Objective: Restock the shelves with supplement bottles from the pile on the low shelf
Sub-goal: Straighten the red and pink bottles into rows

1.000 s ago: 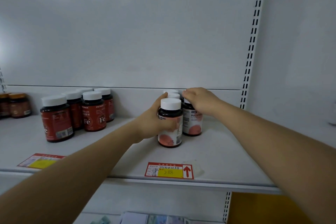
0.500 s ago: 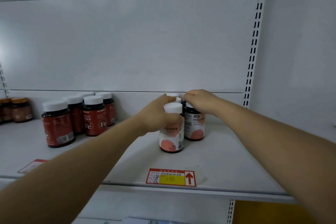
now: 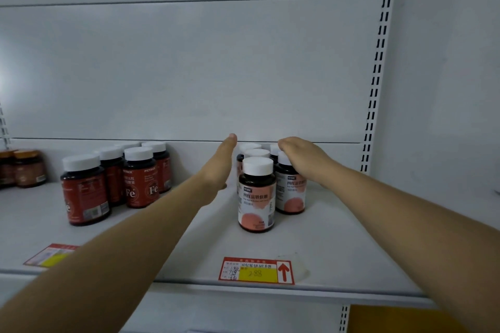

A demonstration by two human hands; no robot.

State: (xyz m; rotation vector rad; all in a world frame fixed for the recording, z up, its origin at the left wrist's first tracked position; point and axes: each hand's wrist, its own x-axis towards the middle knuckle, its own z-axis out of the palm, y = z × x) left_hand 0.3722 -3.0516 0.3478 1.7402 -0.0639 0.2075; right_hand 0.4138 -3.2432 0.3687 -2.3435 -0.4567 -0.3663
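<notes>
on the white shelf (image 3: 338, 246), above the price tag (image 3: 256, 271), the pink-label bottles (image 3: 257, 196) stood in a tight cluster, caps up. the left hand (image 3: 219, 170) was flat and straight-fingered, edge-on against the cluster's left side, gripping nothing. the right hand (image 3: 304, 155) lay loosely draped over the right-hand bottle (image 3: 290, 192), palm on its cap; whether its fingers curled round it could not be told. squaring the rows probably called for light, even pressure from both sides, labels kept forward, clear of the red iron bottles (image 3: 135, 178).

bottle cluster (image 3: 257, 192) on shelf (image 3: 338, 246), perhaps six, price tag (image 3: 256, 270) in front
</notes>
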